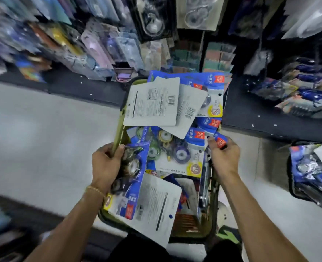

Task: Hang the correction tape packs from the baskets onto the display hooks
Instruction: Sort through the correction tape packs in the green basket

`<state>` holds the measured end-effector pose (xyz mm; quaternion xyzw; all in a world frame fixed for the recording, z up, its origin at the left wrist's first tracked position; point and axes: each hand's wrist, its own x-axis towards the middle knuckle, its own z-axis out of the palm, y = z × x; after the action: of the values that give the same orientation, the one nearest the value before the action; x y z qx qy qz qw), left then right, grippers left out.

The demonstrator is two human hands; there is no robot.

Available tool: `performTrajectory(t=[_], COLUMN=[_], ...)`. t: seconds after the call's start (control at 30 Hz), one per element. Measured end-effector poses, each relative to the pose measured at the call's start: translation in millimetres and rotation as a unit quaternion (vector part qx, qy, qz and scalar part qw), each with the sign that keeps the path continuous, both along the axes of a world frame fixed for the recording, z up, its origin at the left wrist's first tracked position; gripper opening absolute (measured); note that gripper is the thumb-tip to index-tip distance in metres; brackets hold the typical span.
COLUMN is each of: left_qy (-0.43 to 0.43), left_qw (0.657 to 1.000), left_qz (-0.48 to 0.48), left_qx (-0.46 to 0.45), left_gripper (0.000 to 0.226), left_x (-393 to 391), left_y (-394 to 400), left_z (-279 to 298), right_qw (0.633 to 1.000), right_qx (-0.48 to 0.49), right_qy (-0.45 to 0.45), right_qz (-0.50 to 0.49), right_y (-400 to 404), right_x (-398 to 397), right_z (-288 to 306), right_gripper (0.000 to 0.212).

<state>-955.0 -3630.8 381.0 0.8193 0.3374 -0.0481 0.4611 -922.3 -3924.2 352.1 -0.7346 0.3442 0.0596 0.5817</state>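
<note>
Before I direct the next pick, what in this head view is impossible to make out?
- Display hooks: the hanging stock along the top is motion-blurred; no free hook can be picked out.
- Basket bottom: buried under overlapping packs.
- Right hand: it grips a pack's red-labelled corner; the rest of that pack is hidden.
- Left hand: on the basket rim; fingertips hidden behind it.
- Second basket: cut off by the right edge.

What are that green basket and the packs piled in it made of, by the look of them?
The basket looks like moulded plastic, olive green and matte: its rim is thick, smooth and rounded where the left hand grips it. The packs look like printed card: flat white backs with barcodes, glossy blue fronts. Clear, shiny plastic blisters seem to cover the tape reels.
</note>
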Motion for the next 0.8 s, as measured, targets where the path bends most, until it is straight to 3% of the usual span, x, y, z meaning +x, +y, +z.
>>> performTrajectory(t=[0.3,0.43,0.63,0.8], left_qy=[0.052,0.058,0.071,0.07], left_qw=[0.995,0.995,0.997,0.997], left_qz=[0.09,0.074,0.039,-0.002], left_qx=[0.006,-0.012,-0.012,-0.011], left_gripper=[0.018,0.04,0.016,0.019], left_x=[-36.8,-24.4,7.0,35.6], left_y=[76.0,130.1,184.7,204.5], left_z=[-72.3,-148.0,-268.1,-351.5], right_qw=[0.995,0.997,0.997,0.997], right_qx=[0.02,0.021,-0.011,-0.026], right_qy=[0.019,0.032,0.056,0.063], right_qz=[0.094,0.068,0.054,0.025], right_y=[80.8,129.1,180.6,199.5], right_x=[-0.3,9.8,18.5,22.9], right_z=[-73.0,-146.0,-266.8,-344.0], right_gripper=[0.008,0.006,0.009,0.012])
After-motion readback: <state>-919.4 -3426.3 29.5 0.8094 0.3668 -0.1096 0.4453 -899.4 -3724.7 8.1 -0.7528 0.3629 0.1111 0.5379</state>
